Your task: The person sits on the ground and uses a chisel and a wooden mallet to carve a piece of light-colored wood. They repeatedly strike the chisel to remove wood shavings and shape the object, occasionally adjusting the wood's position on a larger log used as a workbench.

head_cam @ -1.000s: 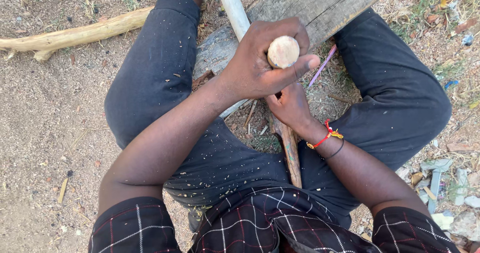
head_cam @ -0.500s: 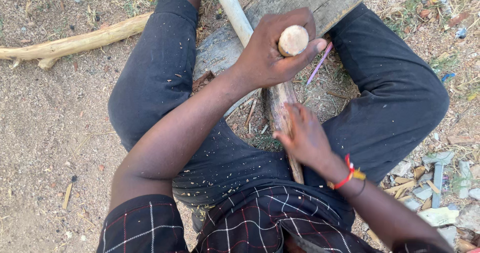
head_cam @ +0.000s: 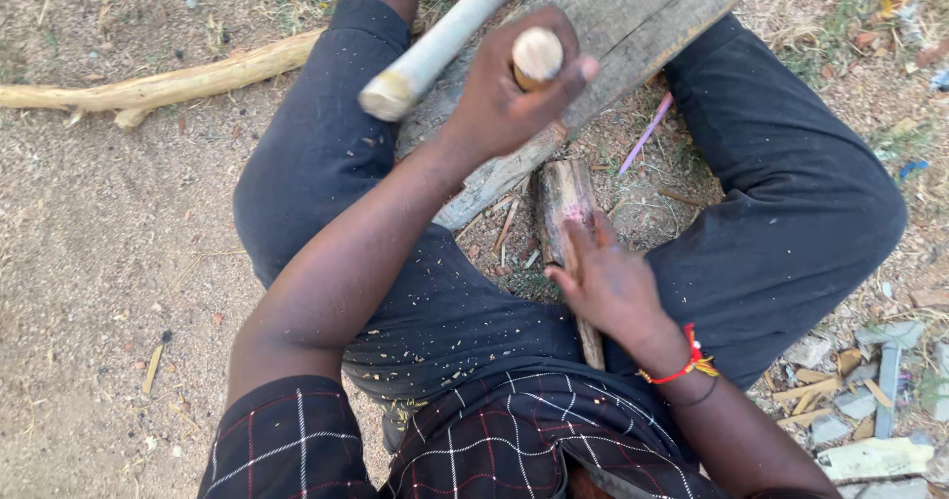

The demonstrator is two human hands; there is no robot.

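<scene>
Wooden stake (head_cam: 565, 203) stands between the knees, its long axis running near to far, top end pointing far toward the grey plank (head_cam: 643, 15). Right hand (head_cam: 608, 282) rests on it, fingers loosely open. Left hand (head_cam: 514, 89), above, is closed round a pale stick (head_cam: 537, 54).

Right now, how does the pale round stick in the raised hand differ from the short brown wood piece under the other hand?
The pale round stick is long, smooth and light, lifted off the ground in the closed left hand. The short brown wood piece is darker, rougher and thicker, lying between the legs, with the open right hand resting on its near end. Both are wooden.
</scene>
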